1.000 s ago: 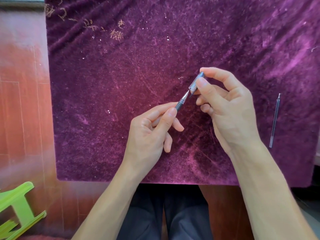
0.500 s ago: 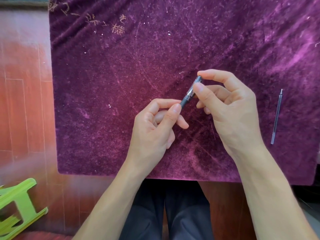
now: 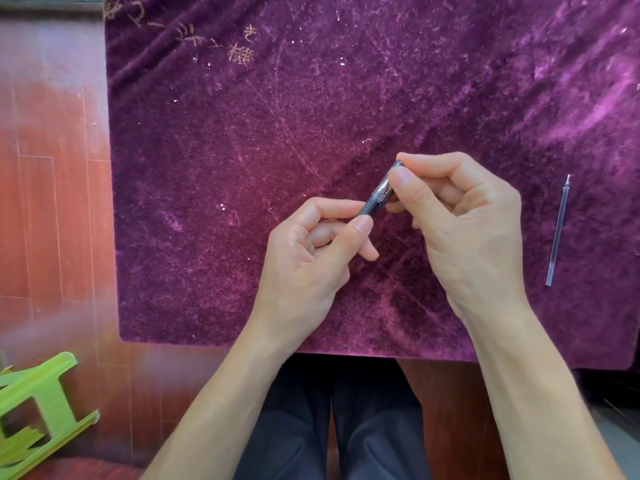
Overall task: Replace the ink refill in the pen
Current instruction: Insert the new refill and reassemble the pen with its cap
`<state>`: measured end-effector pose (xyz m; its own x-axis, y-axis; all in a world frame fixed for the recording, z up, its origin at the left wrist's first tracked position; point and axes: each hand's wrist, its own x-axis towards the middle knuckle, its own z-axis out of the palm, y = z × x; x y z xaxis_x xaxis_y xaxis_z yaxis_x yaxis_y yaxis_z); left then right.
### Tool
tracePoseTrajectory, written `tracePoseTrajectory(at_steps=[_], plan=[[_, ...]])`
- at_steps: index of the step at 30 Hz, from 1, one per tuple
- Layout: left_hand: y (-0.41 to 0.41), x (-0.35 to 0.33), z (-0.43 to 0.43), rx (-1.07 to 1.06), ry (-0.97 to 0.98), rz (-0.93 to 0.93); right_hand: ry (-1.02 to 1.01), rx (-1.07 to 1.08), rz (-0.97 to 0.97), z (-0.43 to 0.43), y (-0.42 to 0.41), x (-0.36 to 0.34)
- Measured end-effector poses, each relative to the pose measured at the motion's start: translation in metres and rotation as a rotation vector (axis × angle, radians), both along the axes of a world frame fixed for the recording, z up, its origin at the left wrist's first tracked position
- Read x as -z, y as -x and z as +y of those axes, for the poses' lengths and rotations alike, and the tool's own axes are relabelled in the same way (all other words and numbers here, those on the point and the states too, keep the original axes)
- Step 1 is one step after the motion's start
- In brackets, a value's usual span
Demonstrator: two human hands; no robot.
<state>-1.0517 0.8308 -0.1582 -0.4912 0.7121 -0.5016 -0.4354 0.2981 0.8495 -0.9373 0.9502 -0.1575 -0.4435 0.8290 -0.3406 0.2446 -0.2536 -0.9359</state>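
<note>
Purple velvet cloth (image 3: 242,202) lies under our work as our left hand (image 3: 304,265) and right hand (image 3: 464,230) pinch the pen (image 3: 379,194) above it, a spare refill (image 3: 557,230) well apart; we risk cross-threading the halves if they tilt.

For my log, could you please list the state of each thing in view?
Dark pen with clear barrel: held off the cloth, both hands.
Left hand: pinching pen's lower end.
Right hand: pinching pen's upper end.
Thin clear refill tube: lying loose on purple velvet cloth.
</note>
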Motion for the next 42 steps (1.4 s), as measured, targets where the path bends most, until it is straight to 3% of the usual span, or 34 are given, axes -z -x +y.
tracePoseTrajectory(at_steps=[27, 34, 42], plan=[[-0.009, 0.001, -0.020, -0.044, 0.026, -0.027, 0.035, 0.029, 0.033, -0.027, 0.004, 0.010], [-0.022, 0.000, -0.021, 0.005, 0.099, 0.065, 0.004, -0.049, -0.009, -0.031, 0.004, 0.011], [-0.017, 0.002, -0.015, 0.049, 0.264, 0.344, 0.039, 0.011, -0.051, -0.030, 0.000, 0.019]])
